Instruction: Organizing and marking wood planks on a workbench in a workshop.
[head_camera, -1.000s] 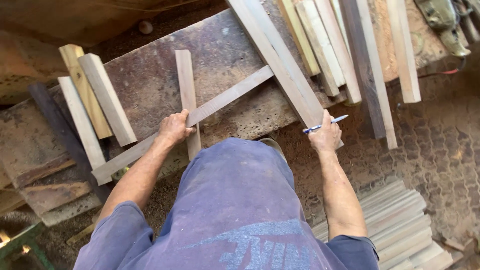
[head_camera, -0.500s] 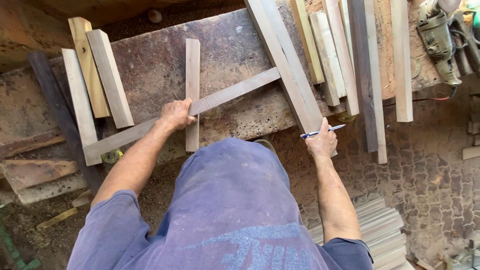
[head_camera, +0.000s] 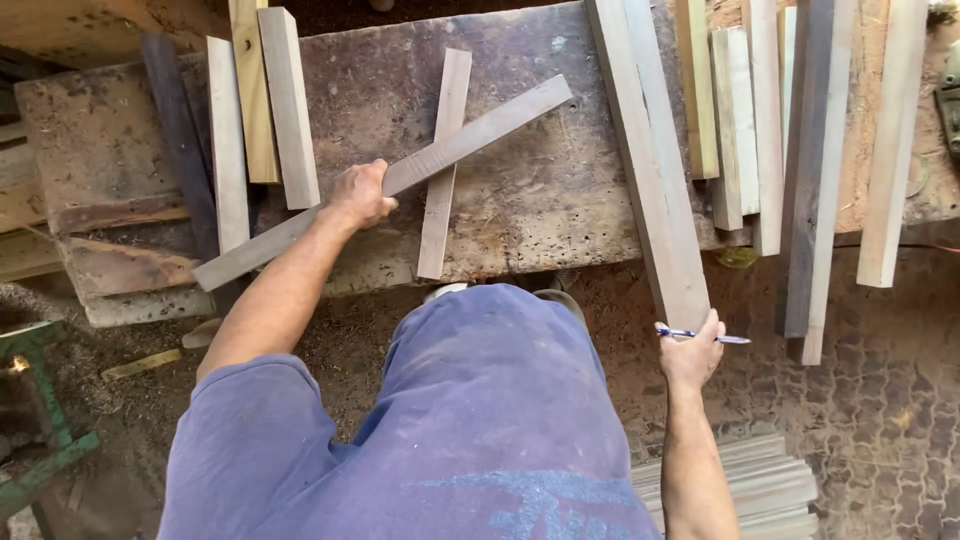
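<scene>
- Head view, left hand (head_camera: 360, 195): fingers curled over a long grey wooden slat (head_camera: 400, 178), gripping it near mid-length. The slat lies diagonally on the worn workbench (head_camera: 530, 200), its lower end overhanging the bench's near edge at the left.
- Head view, right hand (head_camera: 692, 352): fingers closed, pinching a blue pen (head_camera: 703, 336) held roughly level. The hand touches the near end of a wide pale plank (head_camera: 650, 160), which overhangs the bench edge.
- The diagonal slat crosses over a shorter upright slat (head_camera: 443, 170) lying flat on the bench.
- Left of the hand, several short boards (head_camera: 290, 105) lie side by side, close to one another.
- Right of the plank, more boards (head_camera: 815, 170) lie in a row, ends past the bench edge.
- A stack of cut slats (head_camera: 760, 485) rests on the floor beside the right forearm.
</scene>
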